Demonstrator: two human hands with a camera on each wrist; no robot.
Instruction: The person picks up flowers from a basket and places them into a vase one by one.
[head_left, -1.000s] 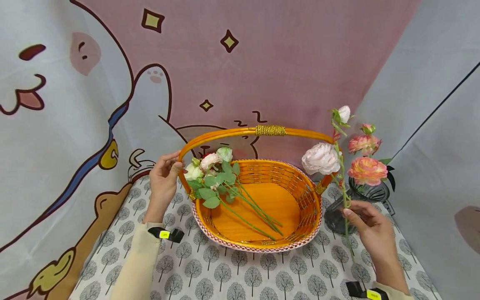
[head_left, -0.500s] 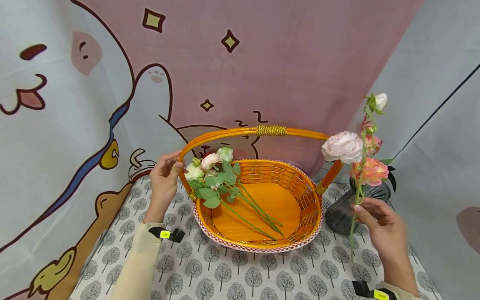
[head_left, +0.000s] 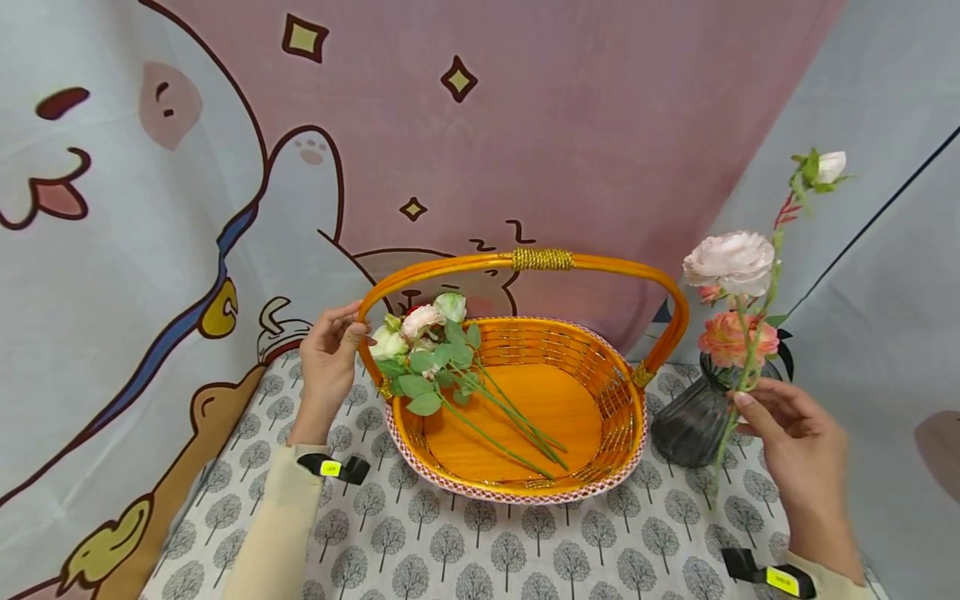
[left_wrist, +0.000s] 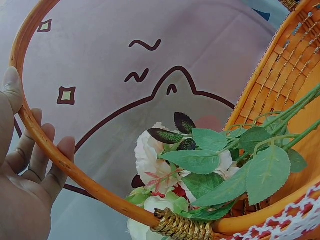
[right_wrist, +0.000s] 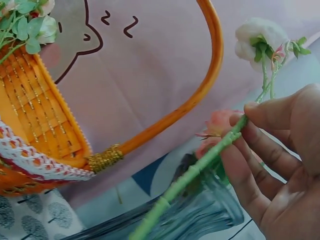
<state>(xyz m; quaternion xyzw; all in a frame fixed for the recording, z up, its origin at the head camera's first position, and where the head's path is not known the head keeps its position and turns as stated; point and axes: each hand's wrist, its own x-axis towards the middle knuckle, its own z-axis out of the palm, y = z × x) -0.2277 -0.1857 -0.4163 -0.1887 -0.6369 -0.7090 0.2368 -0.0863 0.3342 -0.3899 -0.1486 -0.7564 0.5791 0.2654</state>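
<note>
My right hand pinches the green stem of a pale pink artificial flower that also carries a white bud. The stem slants up in front of a dark glass vase, its lower end hanging below the fingers. Coral flowers stand in the vase, partly behind the held stem. My left hand grips the left side of an orange wicker basket's handle, thumb and fingers on either side of it. In the basket, several white and pale pink flowers lie with heads at the left rim.
A tree-print cloth covers the table beneath the basket and vase. Behind stands a pink cartoon backdrop, with a grey-white curtain close on the right. The basket's tall handle arches up between the two hands.
My right hand has moved right with the pale pink flower, from beside the basket handle to in front of the vase. The left hand and basket have stayed put.
</note>
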